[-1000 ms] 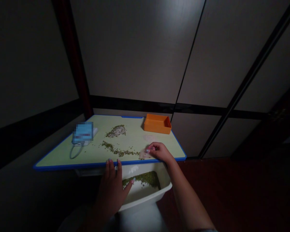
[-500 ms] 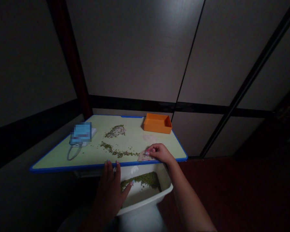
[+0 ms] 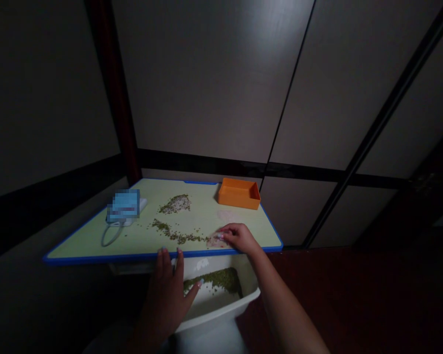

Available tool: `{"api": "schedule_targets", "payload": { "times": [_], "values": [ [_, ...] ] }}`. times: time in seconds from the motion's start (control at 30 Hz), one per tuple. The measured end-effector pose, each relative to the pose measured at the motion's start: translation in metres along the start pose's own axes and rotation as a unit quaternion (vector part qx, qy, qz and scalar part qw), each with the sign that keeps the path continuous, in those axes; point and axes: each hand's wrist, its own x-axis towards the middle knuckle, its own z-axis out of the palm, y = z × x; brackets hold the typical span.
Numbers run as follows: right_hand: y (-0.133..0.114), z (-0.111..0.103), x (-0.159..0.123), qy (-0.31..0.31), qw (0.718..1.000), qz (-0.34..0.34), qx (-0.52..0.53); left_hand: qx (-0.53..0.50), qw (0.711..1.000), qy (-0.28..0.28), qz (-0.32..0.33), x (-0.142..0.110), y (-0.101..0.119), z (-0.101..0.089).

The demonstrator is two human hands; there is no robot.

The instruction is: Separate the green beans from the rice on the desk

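My right hand point(image 3: 239, 237) rests at the table's near right side, its fingertips drawn together low over a pale pinkish patch point(image 3: 214, 240). Whatever lies between those fingers is too small to make out. A loose row of small green beans point(image 3: 180, 238) stretches leftward from the fingertips. Farther back lies a second scatter of beans point(image 3: 175, 203) mixed with paler bits. My left hand point(image 3: 170, 280) is open, its fingers spread against the table's blue front edge and its thumb over a white basin point(image 3: 221, 310). More green beans point(image 3: 225, 279) are heaped inside the basin.
An orange box point(image 3: 239, 194) stands at the table's point(image 3: 206, 196) back right. At the left is a blurred-out device point(image 3: 123, 205) with a looped grey cord point(image 3: 109, 236). Behind the table rise panelled doors point(image 3: 206, 98). The basin sits below the table's front edge.
The view has shifted slightly. My right fingertips have moved a little over the pinkish patch, staying beside the bean row's end. My left hand keeps its place at the edge.
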Motion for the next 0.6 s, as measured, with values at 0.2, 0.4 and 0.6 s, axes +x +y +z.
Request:
{"api": "schedule_targets", "payload": {
  "times": [0.2,0.4,0.6],
  "values": [
    [-0.0021,-0.0044,-0.0013,0.001,0.998,-0.018,0.067,0.0,1.0,0.003,0.006,0.0001,-0.0013,0.0019],
    [0.0035,-0.0061,-0.0005,0.113,0.983,0.027,0.14,0.0,1.0,-0.001,0.01,-0.0009,-0.0032,0.0002],
    [0.0037,-0.0088,-0.004,0.127,0.982,-0.001,0.139,0.0,1.0,0.0,0.007,-0.0013,-0.0038,0.0007]
  ]
}}
